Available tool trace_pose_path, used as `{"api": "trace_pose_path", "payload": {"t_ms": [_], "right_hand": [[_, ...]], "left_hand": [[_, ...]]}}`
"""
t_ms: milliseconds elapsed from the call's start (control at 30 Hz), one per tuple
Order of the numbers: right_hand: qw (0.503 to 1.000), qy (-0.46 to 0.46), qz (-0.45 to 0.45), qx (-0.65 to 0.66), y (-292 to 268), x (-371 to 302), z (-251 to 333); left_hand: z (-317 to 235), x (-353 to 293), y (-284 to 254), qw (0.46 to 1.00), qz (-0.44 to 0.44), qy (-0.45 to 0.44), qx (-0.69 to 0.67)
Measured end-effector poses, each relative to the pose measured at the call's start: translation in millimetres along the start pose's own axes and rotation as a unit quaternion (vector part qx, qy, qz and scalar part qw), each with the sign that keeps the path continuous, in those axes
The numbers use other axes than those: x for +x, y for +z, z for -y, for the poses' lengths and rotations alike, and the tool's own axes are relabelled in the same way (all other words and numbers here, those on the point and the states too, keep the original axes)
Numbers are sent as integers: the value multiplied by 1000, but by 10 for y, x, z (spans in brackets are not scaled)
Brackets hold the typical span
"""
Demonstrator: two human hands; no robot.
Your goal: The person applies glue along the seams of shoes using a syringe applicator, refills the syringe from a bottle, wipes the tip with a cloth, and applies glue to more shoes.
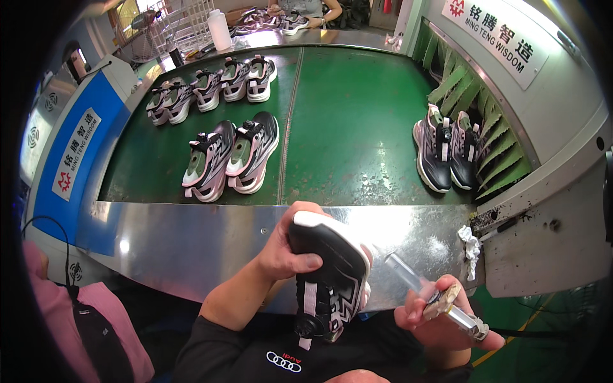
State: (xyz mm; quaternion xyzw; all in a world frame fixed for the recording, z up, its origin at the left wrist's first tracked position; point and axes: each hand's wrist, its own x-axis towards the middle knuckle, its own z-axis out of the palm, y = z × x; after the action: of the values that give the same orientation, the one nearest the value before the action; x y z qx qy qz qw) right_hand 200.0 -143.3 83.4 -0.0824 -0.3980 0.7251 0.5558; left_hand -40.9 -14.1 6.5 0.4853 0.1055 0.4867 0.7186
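My left hand [284, 246] grips a black sneaker [332, 252] by its forefoot, thumb across the upper. The shoe stands toe up in front of my chest, its white sole edge facing up and right, its pink strap and round lacing dial pointing down. In my right hand [440, 316] is a slim metal tool with a clear tube [407, 273] at its front, the tube pointing up and left toward the shoe without touching it. Tan wrapping shows around the tool near my fingers. What kind of tool it is I cannot make out.
A green conveyor belt [351, 140] lies beyond a metal ledge [191, 236]. Several sneakers [252, 153] stand at its left, and a pair [442, 150] sits by the green flap curtain [504, 147]. Crumpled white paper [469, 249] lies at right. Another person [306, 9] is across the belt.
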Motion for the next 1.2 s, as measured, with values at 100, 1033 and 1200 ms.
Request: {"api": "trace_pose_path", "payload": {"t_ms": [100,1033,1200], "right_hand": [[1000,13,-21,4,89,75,-32],[998,-30,-46,18,-7,83,-257],[997,-55,-15,55,-127,0,-302]], "left_hand": [[22,17,-6,1000,22,16,-4],[-35,-1,41,1000,-7,12,9],[-63,49,2,999,-17,-16,-39]]}}
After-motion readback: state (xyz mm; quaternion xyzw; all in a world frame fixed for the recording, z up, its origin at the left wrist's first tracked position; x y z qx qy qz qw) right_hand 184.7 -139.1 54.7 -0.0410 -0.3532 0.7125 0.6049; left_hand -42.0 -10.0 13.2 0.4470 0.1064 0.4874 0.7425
